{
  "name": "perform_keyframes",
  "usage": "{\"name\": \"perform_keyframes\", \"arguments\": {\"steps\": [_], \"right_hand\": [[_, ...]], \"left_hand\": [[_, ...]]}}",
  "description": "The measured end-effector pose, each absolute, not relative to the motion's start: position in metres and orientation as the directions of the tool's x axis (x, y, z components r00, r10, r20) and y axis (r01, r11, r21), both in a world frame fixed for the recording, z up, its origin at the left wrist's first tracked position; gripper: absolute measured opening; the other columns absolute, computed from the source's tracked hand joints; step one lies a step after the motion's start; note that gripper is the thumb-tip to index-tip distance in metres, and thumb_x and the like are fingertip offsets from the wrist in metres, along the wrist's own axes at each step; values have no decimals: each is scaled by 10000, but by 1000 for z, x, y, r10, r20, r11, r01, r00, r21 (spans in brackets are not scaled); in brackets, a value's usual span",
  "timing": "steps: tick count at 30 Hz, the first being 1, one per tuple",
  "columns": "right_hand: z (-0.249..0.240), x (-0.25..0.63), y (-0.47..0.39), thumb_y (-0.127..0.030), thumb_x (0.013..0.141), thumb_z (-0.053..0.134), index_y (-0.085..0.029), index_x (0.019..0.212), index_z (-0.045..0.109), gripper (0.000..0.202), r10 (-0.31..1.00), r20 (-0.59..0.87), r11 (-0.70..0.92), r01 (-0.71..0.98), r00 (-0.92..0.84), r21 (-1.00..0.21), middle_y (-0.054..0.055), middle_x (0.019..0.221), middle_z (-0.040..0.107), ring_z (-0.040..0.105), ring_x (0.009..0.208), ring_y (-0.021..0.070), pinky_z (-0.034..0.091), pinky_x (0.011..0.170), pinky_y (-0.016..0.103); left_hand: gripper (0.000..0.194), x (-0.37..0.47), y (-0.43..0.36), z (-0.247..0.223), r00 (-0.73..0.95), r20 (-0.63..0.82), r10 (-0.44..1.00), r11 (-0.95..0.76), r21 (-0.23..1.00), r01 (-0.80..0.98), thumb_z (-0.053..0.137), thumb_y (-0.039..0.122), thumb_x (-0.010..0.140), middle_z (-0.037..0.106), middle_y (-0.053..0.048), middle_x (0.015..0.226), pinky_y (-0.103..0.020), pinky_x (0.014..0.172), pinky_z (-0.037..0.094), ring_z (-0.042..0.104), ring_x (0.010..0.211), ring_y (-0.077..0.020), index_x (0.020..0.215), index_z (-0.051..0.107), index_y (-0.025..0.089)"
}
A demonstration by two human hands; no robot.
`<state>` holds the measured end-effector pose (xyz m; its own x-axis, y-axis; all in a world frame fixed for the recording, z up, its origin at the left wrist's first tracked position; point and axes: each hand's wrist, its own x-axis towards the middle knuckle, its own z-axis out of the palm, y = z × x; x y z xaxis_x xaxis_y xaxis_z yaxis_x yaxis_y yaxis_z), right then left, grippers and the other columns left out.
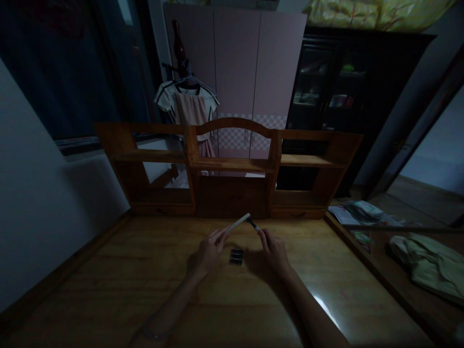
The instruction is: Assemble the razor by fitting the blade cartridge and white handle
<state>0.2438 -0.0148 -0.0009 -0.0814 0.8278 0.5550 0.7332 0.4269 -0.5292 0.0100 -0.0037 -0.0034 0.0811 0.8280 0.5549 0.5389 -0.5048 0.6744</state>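
Note:
My left hand (211, 250) is closed on one end of a slim pale stick (238, 222) that slants up to the right. In my right hand (273, 246) is a small dark-tipped tool (253, 224) with a light band near my fingers; its exact kind is too small to make out. The tool's dark end meets, or nearly meets, the stick's far tip above the wooden surface. Below and between my hands lies a small black case (236, 256), apparently divided into rows, flat on the wooden tabletop (159, 275).
A wooden shelf unit (232, 165) stands along the far edge. Behind it are a pink wardrobe (237, 63), clothes on hangers (188, 101) and a dark cabinet (326, 96). Raised wooden edging (366, 256) borders the right side, with pale green cloth (435, 263) beyond.

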Motion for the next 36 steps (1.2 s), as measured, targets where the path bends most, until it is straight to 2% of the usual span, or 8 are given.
{"name": "perform_keyframes", "arguments": {"steps": [5, 14, 21, 27, 33, 36], "right_hand": [[-3, 244, -13, -329, 969, 284, -186, 997, 575, 326, 821, 562, 438, 743, -101, -506, 55, 754, 653, 624, 613, 168, 387, 542, 242], [-2, 244, -15, -297, 962, 316, -187, 956, 578, 285, 806, 583, 450, 742, -98, -497, 51, 742, 657, 632, 627, 165, 394, 542, 229], [-4, 244, -13, -329, 970, 289, -189, 955, 579, 323, 823, 560, 433, 743, -95, -510, 44, 711, 644, 626, 616, 166, 384, 539, 234], [-4, 245, -14, -325, 969, 296, -184, 995, 592, 329, 813, 577, 417, 774, -82, -476, 49, 750, 652, 622, 611, 158, 365, 529, 232], [-4, 245, -13, -322, 973, 287, -179, 1004, 581, 328, 825, 559, 414, 763, -83, -497, 48, 778, 657, 628, 641, 152, 365, 549, 224], [-6, 245, -13, -314, 975, 278, -180, 1020, 571, 325, 823, 558, 426, 762, -102, -488, 54, 821, 661, 630, 665, 154, 371, 569, 226]], "left_hand": [[297, 8, -1, -7, 76, 551, 831, -500, 680, 537, 463, 339, 892, 664, -43, 1071, -312, 849, 489, 622, 959, -192, 1136, 617, 268], [292, 9, -1, -6, 100, 553, 827, -515, 675, 528, 465, 339, 893, 664, -37, 1067, -295, 850, 485, 618, 973, -180, 1129, 619, 264], [294, 9, -2, -6, 95, 558, 825, -512, 665, 544, 471, 338, 888, 668, -38, 1063, -306, 857, 484, 618, 973, -189, 1132, 619, 265], [289, 7, 2, -8, 48, 543, 838, -478, 689, 545, 464, 341, 891, 670, -42, 1063, -299, 845, 491, 624, 965, -186, 1109, 631, 253], [298, 7, 2, -9, 107, 541, 834, -516, 698, 497, 470, 340, 889, 666, -41, 1081, -299, 859, 486, 618, 984, -186, 1128, 623, 250], [295, 8, 2, -11, 82, 526, 847, -488, 706, 514, 465, 346, 891, 670, -46, 1068, -302, 848, 489, 622, 971, -190, 1114, 631, 244]]}}
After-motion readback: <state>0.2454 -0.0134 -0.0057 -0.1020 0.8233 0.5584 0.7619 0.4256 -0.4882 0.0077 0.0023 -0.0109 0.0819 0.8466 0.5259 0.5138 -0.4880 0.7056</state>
